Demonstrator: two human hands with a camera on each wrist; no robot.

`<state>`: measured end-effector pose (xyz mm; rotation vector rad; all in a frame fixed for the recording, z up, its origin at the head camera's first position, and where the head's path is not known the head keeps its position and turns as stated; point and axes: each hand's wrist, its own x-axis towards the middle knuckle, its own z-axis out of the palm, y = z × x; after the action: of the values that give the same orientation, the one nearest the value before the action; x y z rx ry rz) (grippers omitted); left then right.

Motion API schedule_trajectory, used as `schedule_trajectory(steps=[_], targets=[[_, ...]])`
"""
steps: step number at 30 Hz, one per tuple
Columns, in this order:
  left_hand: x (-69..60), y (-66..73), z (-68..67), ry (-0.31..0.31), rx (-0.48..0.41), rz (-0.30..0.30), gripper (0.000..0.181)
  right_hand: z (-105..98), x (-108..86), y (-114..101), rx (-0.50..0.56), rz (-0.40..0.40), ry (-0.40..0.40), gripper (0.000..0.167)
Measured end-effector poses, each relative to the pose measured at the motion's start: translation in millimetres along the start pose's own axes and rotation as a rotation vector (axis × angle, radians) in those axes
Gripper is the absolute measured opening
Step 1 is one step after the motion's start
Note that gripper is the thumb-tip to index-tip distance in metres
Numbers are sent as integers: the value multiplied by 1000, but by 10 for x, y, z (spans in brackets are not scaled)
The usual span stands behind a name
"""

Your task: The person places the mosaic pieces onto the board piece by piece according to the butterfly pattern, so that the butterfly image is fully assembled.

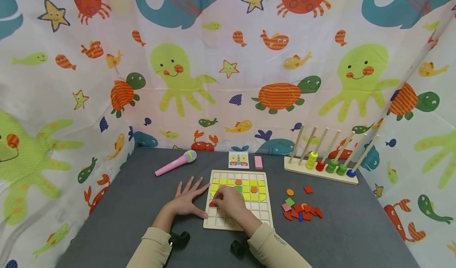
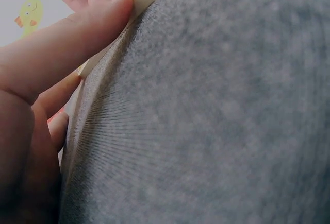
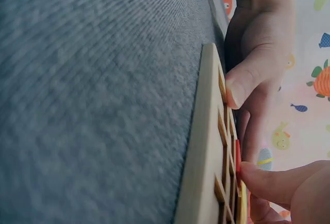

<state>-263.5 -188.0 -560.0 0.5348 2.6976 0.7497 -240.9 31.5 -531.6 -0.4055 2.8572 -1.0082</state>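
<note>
A wooden grid board (image 1: 263, 216) lies on the table, its upper cells filled with yellow, orange and green tiles. My left hand (image 1: 186, 202) is spread flat beside the board's left edge, its thumb touching the near left corner. Over the left part of the board, my right hand (image 1: 229, 200) pinches a red tile (image 1: 212, 204) between thumb and fingers. From the right wrist view, that red tile (image 3: 237, 157) stands slightly tilted at the grid cells, under the right thumb (image 3: 268, 180). Much of the grid beneath the right hand is hidden.
Loose tiles (image 1: 297, 208), mostly red, lie right of the board. A picture card (image 1: 238, 160) and a pink block (image 1: 258, 162) sit behind it. A pink toy microphone (image 1: 176, 163) lies back left; a peg stand with coloured rings (image 1: 320, 169) stands back right.
</note>
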Motion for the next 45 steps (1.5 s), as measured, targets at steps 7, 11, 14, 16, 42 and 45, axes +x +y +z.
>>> schedule_trajectory(steps=[7,11,14,16,42,45], targets=[[-9,-2,-11,4,15,13,115,-114,-93,19,20,-3,5,8],[-17,-8,-1,4,-11,32,117,-212,-162,73,15,-5,16,10],[-15,-17,11,2,-20,38,118,-287,-224,126,17,-17,31,11],[-10,-22,17,2,-17,33,118,-333,-261,171,14,-18,42,12],[7,-48,38,3,-7,-5,121,-1034,-618,1077,51,190,199,14],[9,-21,25,8,-8,-2,119,-1090,-690,1208,30,214,217,15]])
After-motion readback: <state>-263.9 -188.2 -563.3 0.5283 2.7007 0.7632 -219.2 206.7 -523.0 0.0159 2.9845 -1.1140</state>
